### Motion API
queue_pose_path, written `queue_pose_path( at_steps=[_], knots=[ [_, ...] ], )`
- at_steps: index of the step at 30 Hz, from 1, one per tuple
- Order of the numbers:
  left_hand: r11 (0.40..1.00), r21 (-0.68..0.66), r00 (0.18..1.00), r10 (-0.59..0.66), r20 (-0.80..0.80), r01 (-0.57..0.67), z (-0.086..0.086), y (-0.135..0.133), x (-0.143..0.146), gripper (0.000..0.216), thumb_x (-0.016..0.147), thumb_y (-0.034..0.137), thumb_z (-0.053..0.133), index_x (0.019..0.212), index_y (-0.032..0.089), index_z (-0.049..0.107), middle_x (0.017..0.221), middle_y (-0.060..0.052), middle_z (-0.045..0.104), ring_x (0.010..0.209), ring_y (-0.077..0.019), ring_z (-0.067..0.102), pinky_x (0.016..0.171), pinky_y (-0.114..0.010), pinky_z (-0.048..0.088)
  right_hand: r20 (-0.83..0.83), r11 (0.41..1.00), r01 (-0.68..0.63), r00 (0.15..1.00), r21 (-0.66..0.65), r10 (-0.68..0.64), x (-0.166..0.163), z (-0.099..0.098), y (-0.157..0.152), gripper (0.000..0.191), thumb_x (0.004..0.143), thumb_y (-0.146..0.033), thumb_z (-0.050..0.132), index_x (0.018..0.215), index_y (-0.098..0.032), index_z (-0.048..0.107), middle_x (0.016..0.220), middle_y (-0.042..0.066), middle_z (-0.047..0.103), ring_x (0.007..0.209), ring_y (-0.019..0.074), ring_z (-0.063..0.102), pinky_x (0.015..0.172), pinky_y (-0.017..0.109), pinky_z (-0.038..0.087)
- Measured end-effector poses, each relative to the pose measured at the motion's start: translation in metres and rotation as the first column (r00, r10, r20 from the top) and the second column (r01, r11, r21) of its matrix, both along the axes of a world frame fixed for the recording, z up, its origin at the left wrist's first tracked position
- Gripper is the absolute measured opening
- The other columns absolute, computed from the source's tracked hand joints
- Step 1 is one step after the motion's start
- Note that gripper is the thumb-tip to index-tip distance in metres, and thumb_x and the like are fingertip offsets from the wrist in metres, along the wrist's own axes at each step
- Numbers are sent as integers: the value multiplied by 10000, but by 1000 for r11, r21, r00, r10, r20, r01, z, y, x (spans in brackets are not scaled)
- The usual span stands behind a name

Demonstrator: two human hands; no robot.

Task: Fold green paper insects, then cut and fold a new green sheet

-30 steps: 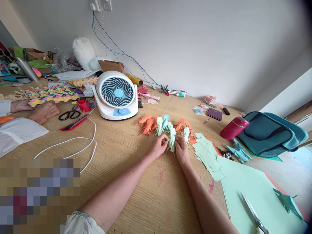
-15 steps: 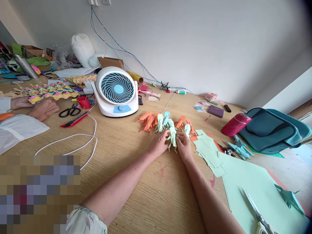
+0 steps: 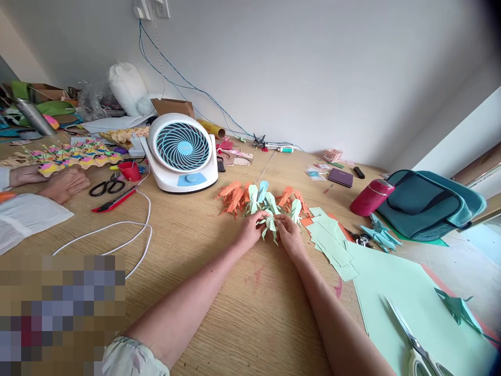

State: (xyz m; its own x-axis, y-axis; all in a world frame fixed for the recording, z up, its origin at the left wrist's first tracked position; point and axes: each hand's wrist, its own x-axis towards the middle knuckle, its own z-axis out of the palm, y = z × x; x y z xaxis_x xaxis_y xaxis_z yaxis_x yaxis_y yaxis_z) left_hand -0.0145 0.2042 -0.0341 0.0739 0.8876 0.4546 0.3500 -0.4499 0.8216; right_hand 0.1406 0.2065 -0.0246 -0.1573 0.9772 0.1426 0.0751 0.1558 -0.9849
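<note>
Between my two hands is a pale green folded-paper figure (image 3: pixel 269 224) with thin legs pointing towards me. My left hand (image 3: pixel 249 230) pinches its left side with bent fingers. On the opposite side, my right hand (image 3: pixel 290 235) grips it between thumb and fingers. Just beyond them stand other folded figures: an orange group (image 3: pixel 234 198) at the left, a light blue one (image 3: pixel 263 191) in the middle, and a pale green one (image 3: pixel 296 210) by my right hand. Pale green paper pieces (image 3: pixel 332 243) lie in an overlapping pile to the right.
Scissors (image 3: pixel 415 342) rest on a large green sheet (image 3: pixel 383 282) at the right. A fan (image 3: pixel 182 149), a red cutter (image 3: pixel 114 200) and a white cable (image 3: pixel 147 235) are left. Another person's hand (image 3: pixel 66 184) lies near colourful crafts. A pink flask (image 3: pixel 371 197) stands by a teal bag (image 3: pixel 426 203).
The pale green figure between my hands now sits lower and stands apart from the green one behind it. My hands have drawn slightly closer together. The whole view has shifted slightly.
</note>
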Motion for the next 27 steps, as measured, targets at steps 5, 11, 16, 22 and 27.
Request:
queue_pose_path(
  at_steps=[5,11,16,22,27],
  knots=[
    [999,22,999,-43,3,43,3,-2,0,193,823,94,586,980,198,628,882,-21,713,818,-149,659,742,-238,483,28,999,-20,999,29,19,0,-3,3,284,813,-424,573,998,-209,570,692,-24,601,495,112,485,460,238,395],
    [1000,25,1000,-16,18,15,4,-4,2,140,809,109,608,913,197,575,849,-4,680,795,-136,642,706,-216,469,62,997,8,998,75,-13,1,-5,5,314,795,-412,581,1028,-202,575,681,-29,587,538,122,496,498,240,393],
    [1000,28,1000,1,23,-2,7,-6,2,127,802,90,587,873,192,564,822,6,648,767,-128,616,693,-211,467,86,996,-11,996,84,4,0,-2,1,315,813,-439,570,1038,-219,578,639,-42,565,529,135,507,503,253,411],
    [1000,23,1000,-5,21,5,8,-6,1,98,798,111,607,851,187,575,801,9,631,741,-125,593,679,-210,465,79,995,-25,997,93,18,0,-1,0,330,822,-442,576,1065,-219,548,639,-56,516,535,129,485,506,248,403],
    [999,11,999,-40,32,40,6,-6,0,126,794,116,608,896,187,591,844,-6,658,786,-136,623,714,-223,492,53,993,-21,998,113,15,2,-1,3,364,807,-458,603,1062,-206,539,626,-73,449,513,113,427,480,234,345]
  ],
)
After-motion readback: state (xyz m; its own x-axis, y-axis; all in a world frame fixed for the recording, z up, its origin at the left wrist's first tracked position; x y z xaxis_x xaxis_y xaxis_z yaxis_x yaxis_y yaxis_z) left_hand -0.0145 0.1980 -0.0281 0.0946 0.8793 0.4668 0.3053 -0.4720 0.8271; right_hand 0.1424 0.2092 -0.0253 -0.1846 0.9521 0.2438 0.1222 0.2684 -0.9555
